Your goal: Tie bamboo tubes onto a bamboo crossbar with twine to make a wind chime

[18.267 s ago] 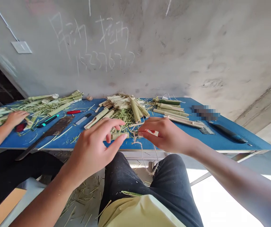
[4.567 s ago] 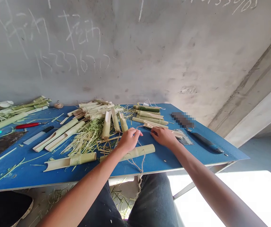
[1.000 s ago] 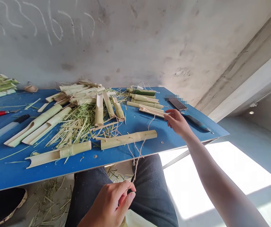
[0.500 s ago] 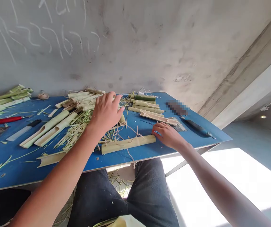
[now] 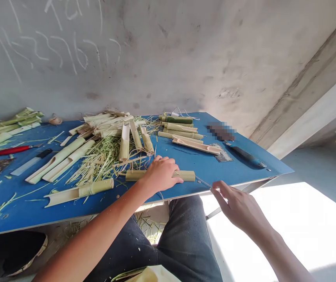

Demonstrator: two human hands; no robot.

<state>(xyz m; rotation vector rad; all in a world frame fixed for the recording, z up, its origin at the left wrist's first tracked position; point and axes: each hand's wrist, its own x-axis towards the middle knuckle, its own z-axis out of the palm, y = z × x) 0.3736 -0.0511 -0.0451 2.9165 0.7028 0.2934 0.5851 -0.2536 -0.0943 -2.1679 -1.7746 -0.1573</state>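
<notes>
Two hands on the go from the head cam. The left hand [image 5: 159,175] lies across a bamboo tube [image 5: 188,176] near the front of the blue table [image 5: 179,158], its fingers [image 5: 169,171] curled down over the tube, not fully wrapped as far as I can tell. The right hand [image 5: 238,201] is off the table's front edge, its fingertips [image 5: 217,188] pinched on a thin strand [image 5: 203,181] running from the tube's end. Straw [image 5: 103,160] sits just behind the tube, and split bamboo pieces [image 5: 195,145] lie past it.
</notes>
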